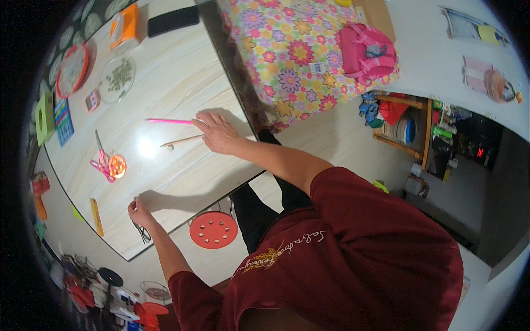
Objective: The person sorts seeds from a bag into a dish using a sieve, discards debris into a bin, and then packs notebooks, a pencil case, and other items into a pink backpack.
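Observation:
My right hand (pixel 217 132) lies palm down on the marble-patterned table (pixel 182 91), fingers somewhat apart. Its fingertips reach the near end of a pink pencil (pixel 167 121). Close to the thumb, a slim wooden pencil (pixel 182 140) runs under the edge of the hand. A tiny round piece (pixel 170 147) sits beside that pencil. My left hand (pixel 140 213) is curled over the table near its front left corner, thumb and fingertips together; whether something small is between them is hidden. Dark-framed eyeglasses (pixel 142 233) show partly behind the left wrist.
Pink-handled scissors (pixel 102 163) touch an orange tape roll (pixel 118 166). Nearby are a yellow utility knife (pixel 96 217), a clear plate of green pieces (pixel 118 80), a small pink timer (pixel 92 101), a red-rimmed container (pixel 72 70), an orange tissue pack (pixel 125 27) and a black phone (pixel 174 21). A red stool (pixel 213 230) stands below.

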`<control>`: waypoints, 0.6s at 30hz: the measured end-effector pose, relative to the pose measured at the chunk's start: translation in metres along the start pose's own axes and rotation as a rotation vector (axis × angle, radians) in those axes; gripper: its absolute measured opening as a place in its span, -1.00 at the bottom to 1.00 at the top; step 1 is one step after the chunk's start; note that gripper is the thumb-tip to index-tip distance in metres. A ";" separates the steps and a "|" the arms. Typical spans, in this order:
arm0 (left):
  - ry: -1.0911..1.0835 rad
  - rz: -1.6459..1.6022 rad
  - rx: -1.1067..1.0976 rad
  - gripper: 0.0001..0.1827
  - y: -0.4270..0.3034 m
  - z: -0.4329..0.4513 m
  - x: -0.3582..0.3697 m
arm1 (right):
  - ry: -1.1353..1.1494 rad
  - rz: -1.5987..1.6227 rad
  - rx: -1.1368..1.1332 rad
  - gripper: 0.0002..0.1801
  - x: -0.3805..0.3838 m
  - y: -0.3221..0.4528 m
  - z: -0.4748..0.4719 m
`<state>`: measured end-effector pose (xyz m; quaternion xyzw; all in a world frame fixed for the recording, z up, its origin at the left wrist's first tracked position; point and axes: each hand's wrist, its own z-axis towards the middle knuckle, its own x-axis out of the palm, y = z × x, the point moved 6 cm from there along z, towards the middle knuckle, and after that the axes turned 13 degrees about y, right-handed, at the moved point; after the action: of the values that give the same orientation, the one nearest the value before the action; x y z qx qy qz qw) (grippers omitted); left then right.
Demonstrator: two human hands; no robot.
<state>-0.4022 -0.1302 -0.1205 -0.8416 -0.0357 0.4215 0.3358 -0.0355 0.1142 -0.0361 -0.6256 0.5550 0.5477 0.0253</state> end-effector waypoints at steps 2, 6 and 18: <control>0.019 0.064 0.104 -0.71 -0.015 -0.008 0.002 | -0.032 0.055 0.069 -0.40 0.003 -0.011 -0.026; 0.183 0.000 0.159 -0.75 -0.075 -0.068 0.041 | -0.034 0.214 0.169 -0.45 0.004 -0.044 -0.088; 1.029 0.289 -0.060 -0.74 -0.070 -0.360 0.260 | 0.440 0.371 0.398 -0.70 0.085 -0.262 -0.262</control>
<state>0.0441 -0.1791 -0.1058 -0.9451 0.2377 -0.0047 0.2243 0.3074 -0.0098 -0.1426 -0.5998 0.7474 0.2761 -0.0733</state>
